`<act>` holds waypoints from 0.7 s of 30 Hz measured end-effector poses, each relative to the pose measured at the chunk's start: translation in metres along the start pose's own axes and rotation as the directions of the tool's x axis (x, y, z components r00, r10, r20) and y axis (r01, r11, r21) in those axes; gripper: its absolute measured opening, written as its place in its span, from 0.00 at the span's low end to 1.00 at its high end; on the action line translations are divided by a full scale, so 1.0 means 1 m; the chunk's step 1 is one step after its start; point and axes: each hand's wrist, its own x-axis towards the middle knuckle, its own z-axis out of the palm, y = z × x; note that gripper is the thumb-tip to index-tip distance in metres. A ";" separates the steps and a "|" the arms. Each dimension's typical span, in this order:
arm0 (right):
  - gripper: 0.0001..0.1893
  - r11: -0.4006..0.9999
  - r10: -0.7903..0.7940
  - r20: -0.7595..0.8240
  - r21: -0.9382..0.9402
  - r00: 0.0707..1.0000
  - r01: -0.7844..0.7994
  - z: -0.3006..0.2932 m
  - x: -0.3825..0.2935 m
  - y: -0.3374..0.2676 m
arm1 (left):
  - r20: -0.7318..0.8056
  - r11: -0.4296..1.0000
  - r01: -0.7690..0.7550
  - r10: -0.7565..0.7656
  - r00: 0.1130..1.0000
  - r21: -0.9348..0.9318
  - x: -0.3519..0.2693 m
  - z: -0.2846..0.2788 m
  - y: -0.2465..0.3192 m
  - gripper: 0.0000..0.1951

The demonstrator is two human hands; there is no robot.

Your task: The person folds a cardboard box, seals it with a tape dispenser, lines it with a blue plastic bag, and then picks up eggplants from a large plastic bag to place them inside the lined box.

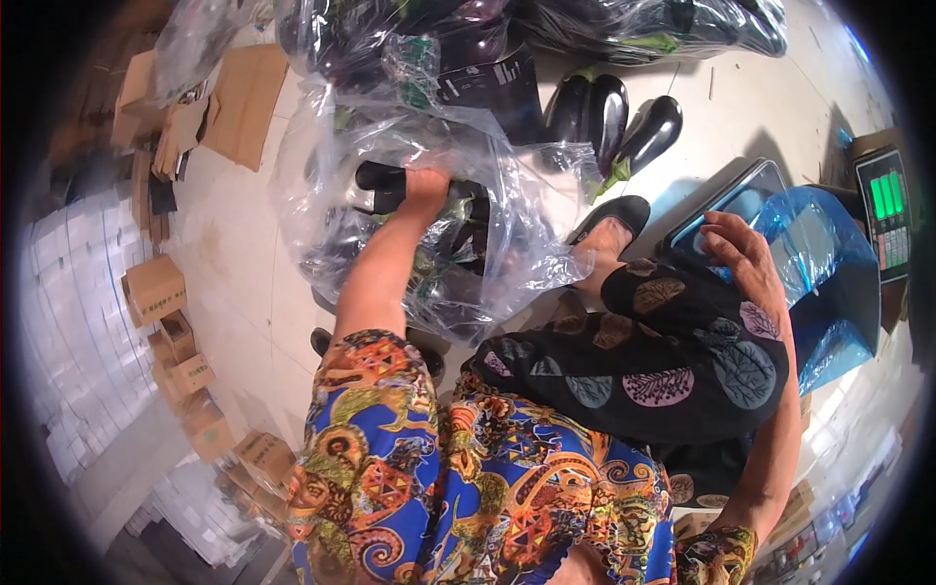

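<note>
My left hand point(428, 167) reaches into a large clear plastic bag point(504, 212) holding several dark eggplants point(384, 175). Plastic and glare blur the fingers, so I cannot tell whether they grip an eggplant. Off to the right, my right hand point(738, 252) holds nothing, its fingers slightly curled and apart. It hovers by the platform of a weighing scale point(764, 179) and a blue plastic bag point(841, 241). Between the clear bag and the scale, a few glossy loose eggplants point(649, 134) lie on the floor, close to my black shoe point(621, 212).
More clear bags packed with eggplants point(658, 29) lie at the top. A green-lit scale display point(886, 194) stands at the far right. Flattened cardboard point(245, 106) and several small cardboard boxes point(155, 289) line the left. My bent knee point(658, 351) rises between my arms.
</note>
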 end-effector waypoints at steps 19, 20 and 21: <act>0.26 0.940 -0.249 0.034 0.249 0.968 0.233 -0.022 -0.051 -0.043 | -0.428 -0.046 -0.461 -0.301 0.852 -0.886 0.047 -0.352 0.115 0.33; 0.27 0.946 -0.244 0.057 0.234 0.968 0.224 -0.024 -0.062 -0.050 | -0.455 -0.060 -0.488 -0.275 0.847 -0.871 0.057 -0.352 0.142 0.32; 0.27 0.940 -0.241 0.081 0.266 0.967 0.211 -0.023 -0.071 -0.059 | -0.521 -0.027 -0.546 -0.258 0.813 -0.838 0.065 -0.354 0.168 0.33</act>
